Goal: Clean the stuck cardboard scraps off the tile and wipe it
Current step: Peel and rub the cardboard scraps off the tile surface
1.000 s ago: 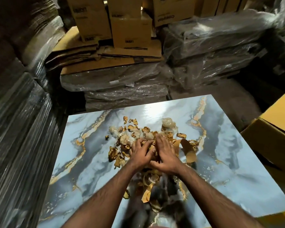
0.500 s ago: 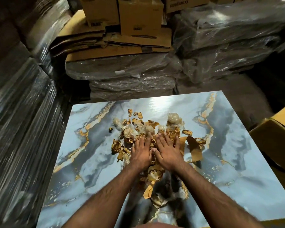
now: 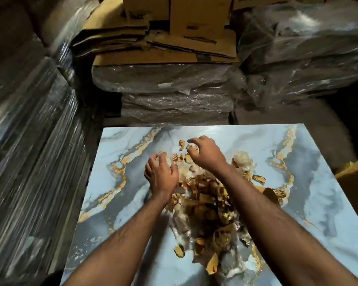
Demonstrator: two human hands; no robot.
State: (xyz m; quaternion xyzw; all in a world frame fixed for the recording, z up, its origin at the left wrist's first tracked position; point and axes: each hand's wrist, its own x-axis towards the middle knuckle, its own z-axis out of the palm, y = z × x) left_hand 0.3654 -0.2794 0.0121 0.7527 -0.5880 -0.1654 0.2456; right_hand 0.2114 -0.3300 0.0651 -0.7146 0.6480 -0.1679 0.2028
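I see both hands, together mid-pile a moment ago, now apart with curled fingers, left hand [image 3: 161,176] and right hand [image 3: 207,155] raking cardboard scraps [image 3: 207,201] back from the tile's [image 3: 318,213] far edge, so gathering continues.

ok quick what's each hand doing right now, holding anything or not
Left hand: fingers curled over the cardboard scraps on the tile; whether it grips any cannot be told.
Right hand: fingers bent, clawing at scraps; grip cannot be told.
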